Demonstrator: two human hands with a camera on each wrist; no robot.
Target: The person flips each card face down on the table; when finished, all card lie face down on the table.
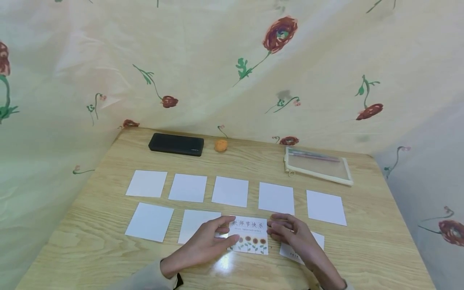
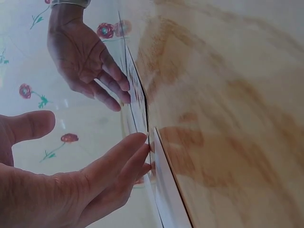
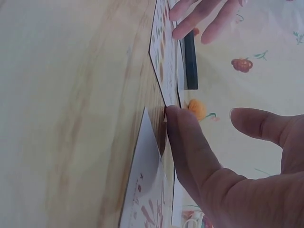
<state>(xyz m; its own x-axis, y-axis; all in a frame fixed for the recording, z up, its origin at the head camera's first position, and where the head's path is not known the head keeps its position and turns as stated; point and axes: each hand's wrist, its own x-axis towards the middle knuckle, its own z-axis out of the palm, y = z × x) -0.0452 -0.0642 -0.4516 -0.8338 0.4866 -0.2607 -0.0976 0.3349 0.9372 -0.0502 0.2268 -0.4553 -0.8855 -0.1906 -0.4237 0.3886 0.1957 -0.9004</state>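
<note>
A printed card [image 1: 249, 225] with Chinese characters and a row of sunflowers lies flat on the wooden table between the two hands. My left hand [image 1: 206, 243] touches its left side, the fingertips by the edge and the thumb over the lower left corner. At the other side is my right hand [image 1: 299, 237], fingers extended, their tips close to the card's right edge. Beneath the right hand lies another card [image 1: 290, 251], partly hidden; the right wrist view shows red print on this card [image 3: 147, 190]. A blank white card [image 1: 195, 223] is partly covered by the left hand.
Several blank white cards [image 1: 230, 191] form a row behind, with another white card [image 1: 149, 222] at the front left. Farther back are a black case [image 1: 176, 144], a small orange ball-like thing [image 1: 220, 145] and a clear zip pouch [image 1: 317, 163]. Flower-patterned cloth [image 1: 203, 72] hangs around the table.
</note>
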